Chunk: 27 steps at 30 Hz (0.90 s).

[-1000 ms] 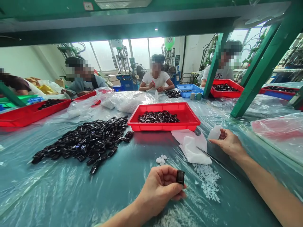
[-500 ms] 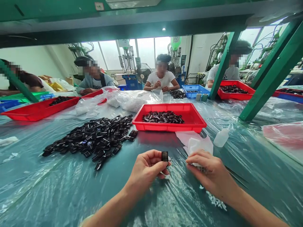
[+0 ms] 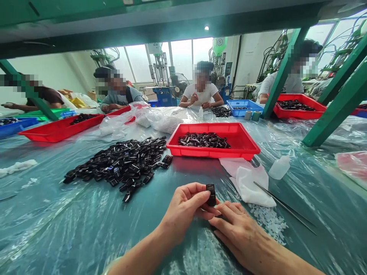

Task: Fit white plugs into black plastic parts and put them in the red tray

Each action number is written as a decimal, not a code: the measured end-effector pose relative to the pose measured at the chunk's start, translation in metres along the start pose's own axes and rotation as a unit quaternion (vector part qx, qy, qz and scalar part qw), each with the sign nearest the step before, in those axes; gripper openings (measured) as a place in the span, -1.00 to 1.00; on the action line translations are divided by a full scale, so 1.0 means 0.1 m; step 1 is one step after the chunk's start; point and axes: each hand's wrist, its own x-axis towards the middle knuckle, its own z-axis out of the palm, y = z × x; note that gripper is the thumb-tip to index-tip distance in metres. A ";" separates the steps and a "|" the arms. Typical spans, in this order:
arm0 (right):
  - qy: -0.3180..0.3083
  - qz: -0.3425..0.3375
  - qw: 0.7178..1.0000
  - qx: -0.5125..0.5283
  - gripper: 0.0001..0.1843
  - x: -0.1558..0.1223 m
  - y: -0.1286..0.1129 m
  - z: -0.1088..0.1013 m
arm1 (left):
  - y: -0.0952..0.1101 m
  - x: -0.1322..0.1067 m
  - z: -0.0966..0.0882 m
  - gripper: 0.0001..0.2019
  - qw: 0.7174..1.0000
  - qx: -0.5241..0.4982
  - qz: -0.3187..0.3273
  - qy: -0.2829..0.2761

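Between its thumb and fingers, my left hand grips a small black glossy plastic piece, held upright above the table. My right hand is close beside it, palm down, fingers stretched out and slightly apart, tips at the left fingers just below the piece. I see nothing held in the right hand, though its underside is hidden. A pile of similar black pieces lies to the left. Beyond my right hand are a folded white cloth, metal tweezers and scattered small white bits.
A red tray with black pieces stands ahead. A white squeeze bottle lies tilted at right. Plastic film covers the table. Green posts rise at right. Several co-workers sit across, near more trays and plastic bags.
My right hand has moved left and down from over the cloth to my left hand, uncovering the tweezers and white bits. The black piece has turned slightly in my left hand.
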 end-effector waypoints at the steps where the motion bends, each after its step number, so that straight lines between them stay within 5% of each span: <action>1: 0.015 -0.004 1.000 0.000 -0.79 0.00 0.02 0.01 | -0.01 0.00 0.00 -0.83 1.000 -0.009 -0.004 -0.003; 27: 0.015 0.013 0.999 -0.041 -0.83 0.07 0.13 -0.03 | -0.11 0.03 0.04 -0.84 0.999 -0.023 -0.025 -0.012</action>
